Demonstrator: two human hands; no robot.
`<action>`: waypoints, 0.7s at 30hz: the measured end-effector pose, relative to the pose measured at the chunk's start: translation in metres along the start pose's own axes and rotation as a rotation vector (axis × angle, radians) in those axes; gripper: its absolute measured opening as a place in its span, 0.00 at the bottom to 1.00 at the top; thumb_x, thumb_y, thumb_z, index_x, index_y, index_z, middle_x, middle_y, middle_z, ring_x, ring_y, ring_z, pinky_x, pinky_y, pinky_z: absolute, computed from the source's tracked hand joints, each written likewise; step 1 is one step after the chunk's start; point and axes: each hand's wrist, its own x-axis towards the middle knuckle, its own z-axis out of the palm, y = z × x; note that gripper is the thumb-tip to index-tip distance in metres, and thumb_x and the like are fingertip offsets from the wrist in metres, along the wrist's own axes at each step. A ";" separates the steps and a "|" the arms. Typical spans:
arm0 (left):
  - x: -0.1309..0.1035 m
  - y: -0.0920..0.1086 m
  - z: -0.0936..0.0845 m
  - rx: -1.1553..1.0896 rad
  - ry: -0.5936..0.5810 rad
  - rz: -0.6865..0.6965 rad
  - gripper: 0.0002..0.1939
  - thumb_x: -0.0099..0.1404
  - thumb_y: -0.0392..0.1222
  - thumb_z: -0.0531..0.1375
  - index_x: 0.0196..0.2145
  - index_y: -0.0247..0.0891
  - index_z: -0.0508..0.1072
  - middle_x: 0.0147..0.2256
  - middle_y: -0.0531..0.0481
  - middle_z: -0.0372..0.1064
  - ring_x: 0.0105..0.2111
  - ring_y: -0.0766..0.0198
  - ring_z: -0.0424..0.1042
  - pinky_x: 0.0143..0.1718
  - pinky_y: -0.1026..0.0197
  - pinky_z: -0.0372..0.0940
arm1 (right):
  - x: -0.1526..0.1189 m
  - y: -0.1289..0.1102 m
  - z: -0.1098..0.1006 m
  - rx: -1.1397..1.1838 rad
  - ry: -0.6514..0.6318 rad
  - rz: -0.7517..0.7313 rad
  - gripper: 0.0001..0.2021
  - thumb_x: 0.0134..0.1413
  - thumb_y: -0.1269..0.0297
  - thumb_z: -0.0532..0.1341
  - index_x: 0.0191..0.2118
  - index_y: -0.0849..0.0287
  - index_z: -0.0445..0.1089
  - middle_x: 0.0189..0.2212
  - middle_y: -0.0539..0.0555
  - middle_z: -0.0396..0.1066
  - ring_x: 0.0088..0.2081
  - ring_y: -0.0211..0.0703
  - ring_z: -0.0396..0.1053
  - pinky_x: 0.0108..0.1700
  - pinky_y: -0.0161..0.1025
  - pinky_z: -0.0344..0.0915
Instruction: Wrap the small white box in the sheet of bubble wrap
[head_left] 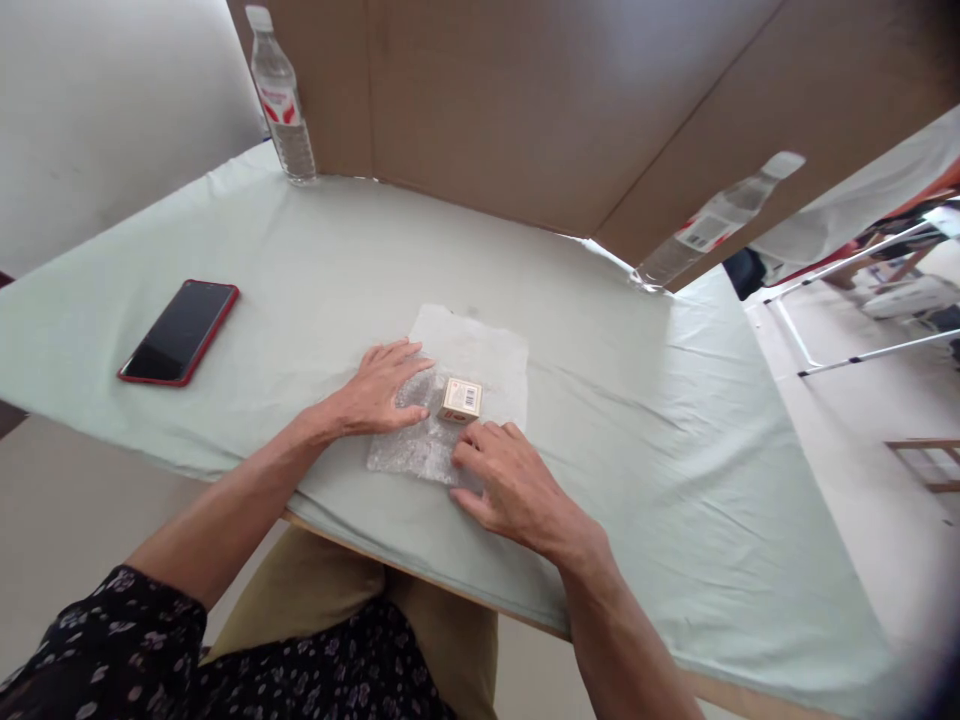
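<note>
Plastic bubble wrap (412,457) partly hidden by spread left hand (376,391), right hand (519,490) open but curled, box (460,399) lettering illegible.

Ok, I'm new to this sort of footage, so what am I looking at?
There's no machine here: a person works bare-handed, seen by a head-worn camera facing forward and down. The left hand is spread over a translucent sheet of bubble wrap; the right hand is curled close to a small cream cardboard box lying on it. Neither seems to grip the box. Also on the pale green cloth are a black phone in a red case and two clear plastic bottles.
</note>
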 end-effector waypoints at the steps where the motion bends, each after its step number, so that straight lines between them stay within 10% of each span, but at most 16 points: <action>1: 0.000 0.001 -0.001 -0.016 0.032 0.002 0.33 0.61 0.52 0.61 0.61 0.37 0.66 0.68 0.36 0.53 0.69 0.43 0.49 0.68 0.40 0.45 | 0.001 -0.002 0.001 -0.025 0.020 -0.002 0.03 0.54 0.71 0.62 0.31 0.57 0.69 0.36 0.56 0.73 0.38 0.48 0.68 0.40 0.45 0.60; 10: -0.005 0.017 -0.009 -0.214 0.108 0.207 0.25 0.55 0.59 0.68 0.46 0.42 0.75 0.64 0.40 0.60 0.67 0.43 0.53 0.66 0.42 0.51 | 0.011 0.008 0.018 0.137 0.629 0.203 0.05 0.62 0.69 0.57 0.34 0.54 0.69 0.44 0.57 0.76 0.46 0.49 0.72 0.46 0.47 0.64; 21: 0.003 0.032 0.014 -0.364 0.281 0.118 0.07 0.64 0.42 0.59 0.29 0.39 0.72 0.50 0.41 0.76 0.51 0.55 0.74 0.55 0.51 0.65 | 0.024 0.025 0.034 0.604 0.640 0.380 0.07 0.61 0.59 0.57 0.33 0.54 0.65 0.42 0.55 0.75 0.44 0.45 0.73 0.48 0.43 0.68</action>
